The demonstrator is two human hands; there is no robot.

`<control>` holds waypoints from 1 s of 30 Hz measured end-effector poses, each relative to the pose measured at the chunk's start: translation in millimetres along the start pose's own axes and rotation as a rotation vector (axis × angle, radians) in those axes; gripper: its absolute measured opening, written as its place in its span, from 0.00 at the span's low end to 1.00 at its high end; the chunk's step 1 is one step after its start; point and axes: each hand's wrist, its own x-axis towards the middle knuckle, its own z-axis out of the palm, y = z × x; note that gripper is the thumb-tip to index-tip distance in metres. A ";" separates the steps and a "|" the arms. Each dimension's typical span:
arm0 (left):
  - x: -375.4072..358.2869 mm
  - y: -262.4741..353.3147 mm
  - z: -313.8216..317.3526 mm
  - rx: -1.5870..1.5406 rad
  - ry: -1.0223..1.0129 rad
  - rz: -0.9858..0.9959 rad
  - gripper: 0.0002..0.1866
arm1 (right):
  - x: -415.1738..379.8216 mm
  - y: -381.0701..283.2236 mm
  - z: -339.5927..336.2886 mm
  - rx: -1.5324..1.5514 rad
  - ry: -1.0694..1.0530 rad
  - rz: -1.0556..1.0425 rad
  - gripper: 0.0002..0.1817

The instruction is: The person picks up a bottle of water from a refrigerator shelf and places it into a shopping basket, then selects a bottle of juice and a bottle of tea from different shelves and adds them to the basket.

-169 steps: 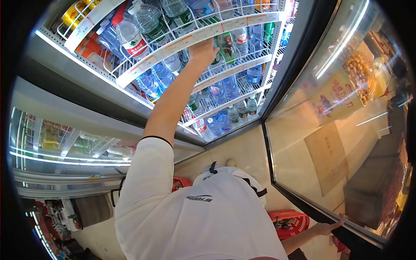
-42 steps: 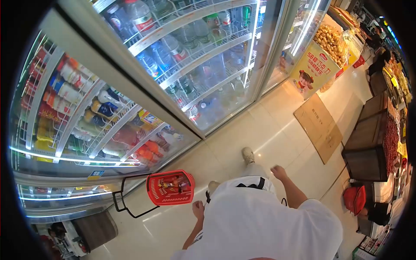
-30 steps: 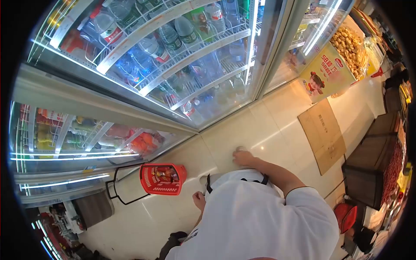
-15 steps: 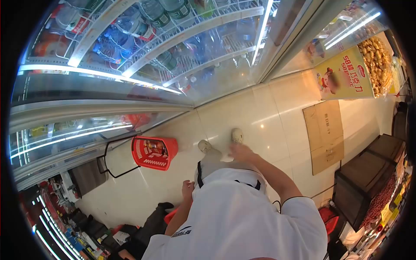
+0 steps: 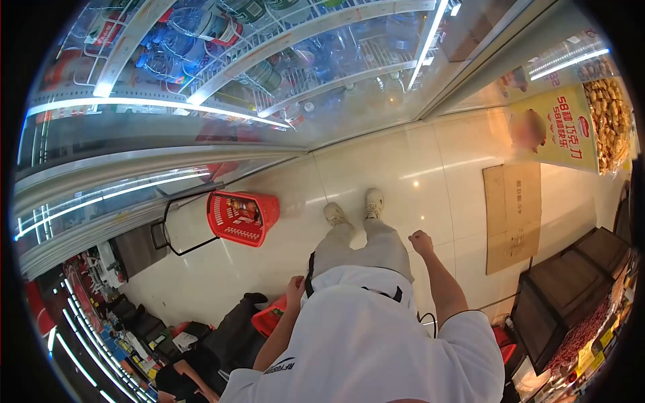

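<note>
My left hand (image 5: 295, 290) hangs beside my left hip with its fingers loosely curled, and nothing shows in it. My right hand (image 5: 422, 243) is held out to the right of my thigh, closed in a loose fist, with nothing visible inside. It is apart from every object. On the floor ahead and to the left, a red shopping basket (image 5: 269, 218) contains some small packages, too small to make out. Its long black handle (image 5: 191, 252) stretches out to the left. Neither hand touches the basket.
Glass-fronted coolers with bottles (image 5: 176, 43) line the front and left. A flattened cardboard sheet (image 5: 514, 218) lies on the right. Beyond are a yellow chocolate display (image 5: 571, 144) and dark crates (image 5: 564, 289). Behind left, a person (image 5: 185, 376) is near another red basket (image 5: 269, 317).
My right hand has swung from in front of my thighs out to the right and closed. My left hand stays by my hip. The person behind left shows more.
</note>
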 end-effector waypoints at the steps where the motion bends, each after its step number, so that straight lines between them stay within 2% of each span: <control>1: -0.6 0.0 -0.7 0.039 -0.006 -0.011 0.11 | 0.1 -7.0 4.4 0.037 -0.001 -0.012 0.19; 7: -8.6 10.3 0.1 0.110 0.005 0.036 0.11 | -5.9 -56.3 48.0 0.134 -0.032 -0.149 0.19; 11: -11.8 -4.4 5.9 0.075 -0.041 -0.008 0.13 | -17.2 -86.8 54.2 0.059 -0.124 -0.161 0.19; 14: -13.1 -3.9 7.6 0.053 -0.071 -0.050 0.14 | -10.0 -78.1 57.9 -0.021 -0.126 -0.205 0.19; 17: -19.8 0.4 10.3 0.048 -0.039 -0.088 0.14 | -19.7 -81.2 40.4 -0.108 -0.148 -0.133 0.17; 21: -18.0 -25.3 22.7 -0.061 -0.015 -0.098 0.14 | -32.6 -84.2 26.7 -0.203 -0.227 -0.098 0.19; 22: -18.4 -19.6 21.8 0.010 -0.013 -0.102 0.14 | -34.8 -84.1 27.9 -0.199 -0.199 -0.141 0.19; 24: -19.3 -9.7 22.1 0.009 -0.001 -0.152 0.13 | -39.3 -86.3 27.4 -0.196 -0.180 -0.157 0.20; 28: -16.6 -13.1 28.3 -0.039 0.028 -0.131 0.13 | -43.1 -90.0 23.3 -0.219 -0.191 -0.152 0.21; 30: -15.6 -14.3 28.7 -0.102 0.025 -0.134 0.13 | -45.0 -89.3 23.7 -0.212 -0.061 -0.170 0.25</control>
